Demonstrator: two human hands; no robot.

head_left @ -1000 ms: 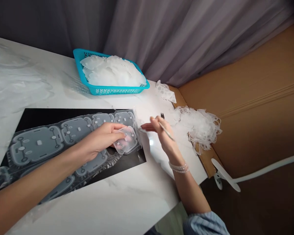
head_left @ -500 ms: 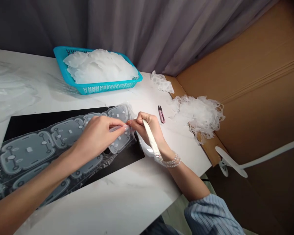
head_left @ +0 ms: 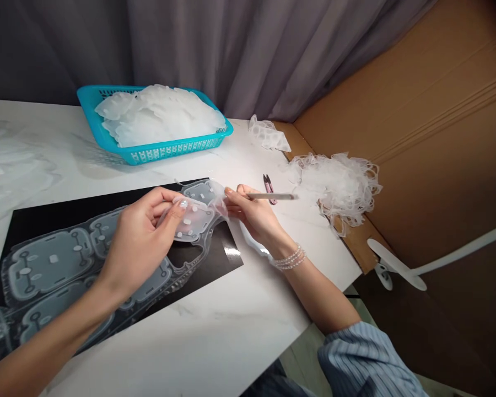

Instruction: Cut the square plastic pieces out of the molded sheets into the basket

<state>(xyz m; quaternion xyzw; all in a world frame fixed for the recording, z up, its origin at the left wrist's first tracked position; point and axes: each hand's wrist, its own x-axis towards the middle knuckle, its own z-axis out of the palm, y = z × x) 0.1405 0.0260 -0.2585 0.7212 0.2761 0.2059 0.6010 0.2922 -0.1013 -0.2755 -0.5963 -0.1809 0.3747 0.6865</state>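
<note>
Translucent piece (head_left: 197, 221): since half a second earlier it had risen and tilted, our two pinches had parted, and the stick (head_left: 275, 196) had swung from pointing back towards us to pointing outward; the piece was held above the right end of the moulded sheet (head_left: 53, 259), beside a dark gap.
Clear film (head_left: 219, 208): gathered at the piece's right edge; whether the two were joined there, we could not tell.
Left hand (head_left: 143, 237): pinched the piece by its left side, thumb on the upper face.
Right hand (head_left: 259, 218): fingertips closed on the film, the stick lodged in the same grip.
Good practice: we judged the step in hand to be a parting of piece from film, best done with both pinches close to the shared edge, the pull low and along that edge, so that the thin rim was spared a tear.
Stick tip: best kept, in our judgement, turned away from the soft surface, as it was.
Black mat (head_left: 225, 259): lay beneath the sheet.
Pink-handled snips (head_left: 267, 185): lay just beyond the stick.
Blue basket (head_left: 173, 149): stood behind, heaped with pale pieces (head_left: 161, 118).
Scrap heap (head_left: 334, 184): lay to the right, tangled.
</note>
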